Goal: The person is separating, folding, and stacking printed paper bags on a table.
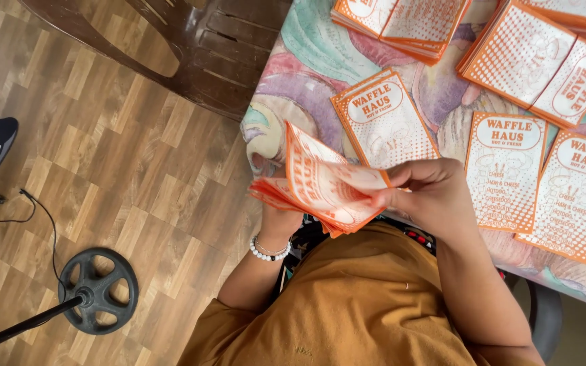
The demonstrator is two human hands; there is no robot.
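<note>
Table (pixel 320 61) under a pastel swirl cloth carries orange-and-white paper bags (pixel 503 169) in flat piles. At its near-left corner, a fanned bag stack (pixel 320 190) is held off the surface — left hand (pixel 276 217) underneath, mostly hidden, grip state cannot be told. Right hand (pixel 428 193) closed on the stack's top bag — fingertips pinched together.

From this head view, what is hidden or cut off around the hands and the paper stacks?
- Left hand: mostly hidden behind the fanned orange-and-white paper sleeves it holds; only the wrist shows.
- Right hand: fingertips covered by the sleeves.
- Count of sleeves in the fan: edges overlap and blur.
- Far stacks: cut off by the top edge.
- Table: right end runs out of frame.
</note>
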